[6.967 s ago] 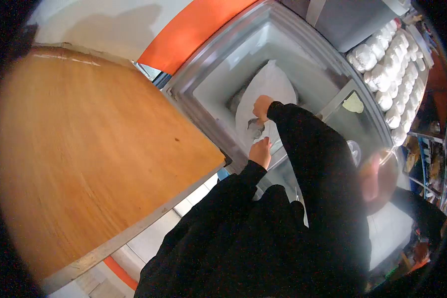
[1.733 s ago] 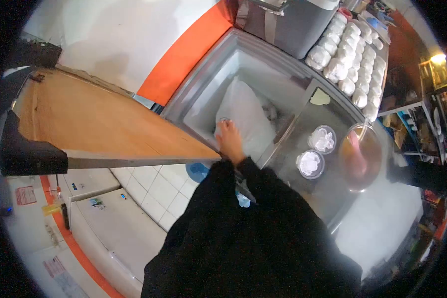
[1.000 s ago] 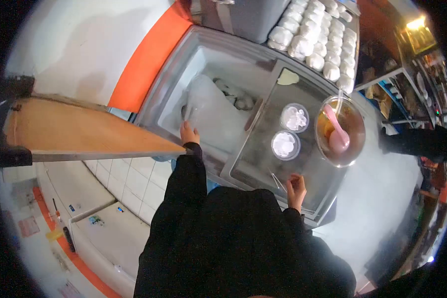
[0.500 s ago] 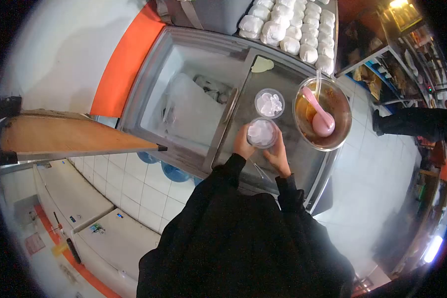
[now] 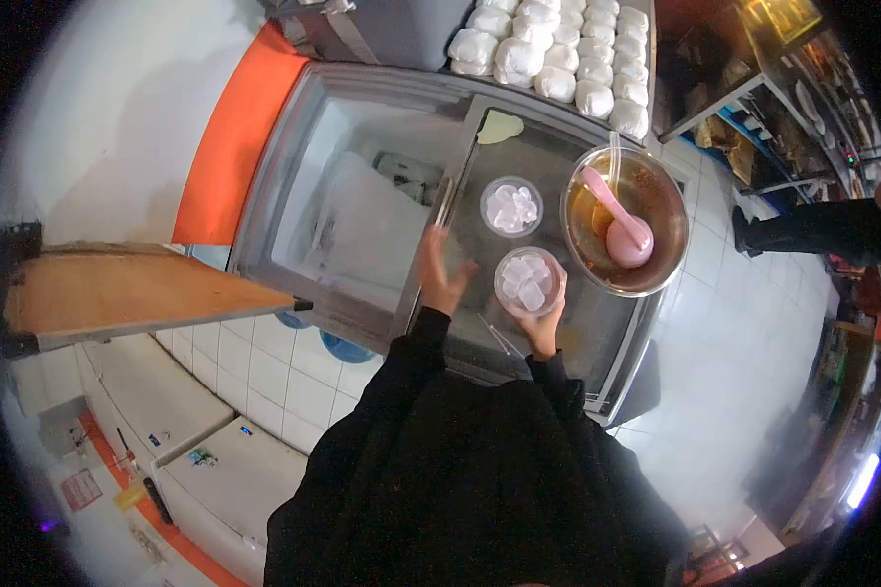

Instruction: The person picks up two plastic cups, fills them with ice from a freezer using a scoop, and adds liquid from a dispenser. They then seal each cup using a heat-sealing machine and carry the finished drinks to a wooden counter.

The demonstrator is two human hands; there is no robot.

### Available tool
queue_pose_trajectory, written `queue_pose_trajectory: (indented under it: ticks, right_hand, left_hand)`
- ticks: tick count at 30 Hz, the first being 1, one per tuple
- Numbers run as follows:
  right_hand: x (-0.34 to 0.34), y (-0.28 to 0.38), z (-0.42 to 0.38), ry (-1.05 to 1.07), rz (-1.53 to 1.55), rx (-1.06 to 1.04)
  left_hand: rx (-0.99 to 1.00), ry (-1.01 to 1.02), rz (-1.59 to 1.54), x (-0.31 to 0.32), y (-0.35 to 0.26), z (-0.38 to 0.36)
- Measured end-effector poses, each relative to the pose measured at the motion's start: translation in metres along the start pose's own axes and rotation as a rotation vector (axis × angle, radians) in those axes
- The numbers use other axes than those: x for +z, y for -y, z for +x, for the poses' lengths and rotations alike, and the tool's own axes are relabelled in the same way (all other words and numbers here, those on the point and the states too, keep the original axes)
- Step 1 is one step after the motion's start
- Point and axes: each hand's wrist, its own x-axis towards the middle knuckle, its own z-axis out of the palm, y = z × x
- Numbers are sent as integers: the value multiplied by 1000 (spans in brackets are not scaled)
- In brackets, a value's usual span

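The right hand (image 5: 544, 325) wraps its grip round a cup (image 5: 500, 288) of ice (image 5: 529, 282); the left hand (image 5: 442, 278), fingers spread, is by the lid (image 5: 589, 333)

The person's right hand (image 5: 542, 331) grips a clear cup of ice (image 5: 527, 282) above the freezer lid (image 5: 589, 338), fingers curled around its side. The left hand (image 5: 440, 272), fingers spread, is over the lid's edge beside the open compartment; whether it touches is unclear. A second ice cup (image 5: 511, 206) stands just beyond. To the right, a metal bowl (image 5: 661, 262) holds a pink ladle (image 5: 628, 245). A whitish bag (image 5: 357, 220) lies inside the open compartment.
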Motion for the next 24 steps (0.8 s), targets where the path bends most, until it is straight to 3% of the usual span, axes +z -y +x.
queue_pose_trajectory:
  ticks: [1,5,7,10,12,14,20,24]
  right_hand:
    - [-1,4,3,6,-24,21]
    - [3,14,11,-12,-61,-33]
    - [7,23,14,5,21,-25]
    - [4,26,20,-59,27,-7]
    - [-8,25,18,-68,41,-15]
    - [-25,23,20,-127,-48,-6]
    - [-74,20,14,-194,-211,15]
    - [-80,15,-10,-48,-180,107]
  left_hand:
    - [-97,-144,104,8,22,-1]
    - [-225,-147,302,23,49,26]
    - [-433,165,314,25,53,35]
    - [-470,215,502,24,37,38]
    - [-480,200,471,23,41,35]
    - [-343,104,511,26,46,32]
    - [-348,53,471,30,43,33]
    - [-411,71,455,28,40,33]
